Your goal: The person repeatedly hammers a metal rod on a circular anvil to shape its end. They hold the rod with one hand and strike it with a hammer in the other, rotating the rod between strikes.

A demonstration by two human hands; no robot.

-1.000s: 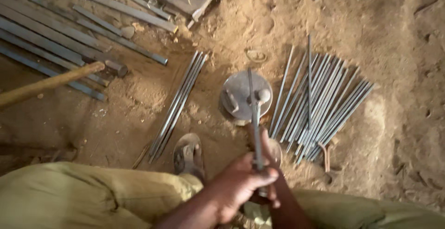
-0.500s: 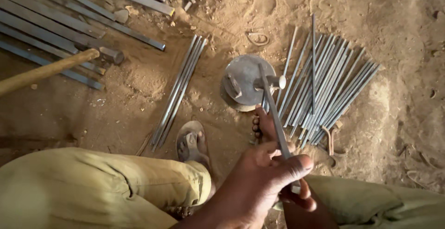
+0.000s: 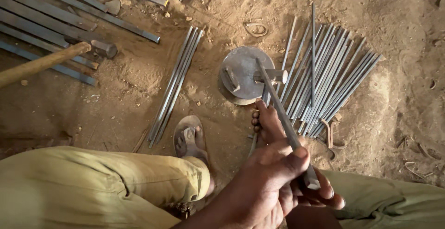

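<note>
I've got both hands wrapped tight on one flat metal bar (image 3: 283, 117): left hand (image 3: 264, 189) on top, right hand (image 3: 320, 196) under its near end. Its far tip sits on the round steel block (image 3: 241, 71), by a peg (image 3: 273, 76). Looks like the bending step; next needs steady leverage.

Both hands grip a flat steel bar (image 3: 282, 115): the left hand (image 3: 264, 187) is wrapped around it, and the right hand (image 3: 320, 194) holds its near end from below. The bar's far tip rests on a round anvil (image 3: 241, 71) set in the sandy floor (image 3: 408, 48). Right of the anvil lies a fan of rods (image 3: 329, 76); left of it, a small bundle (image 3: 176, 85). A sandalled foot (image 3: 189, 138) is planted beside the bundle.
</note>
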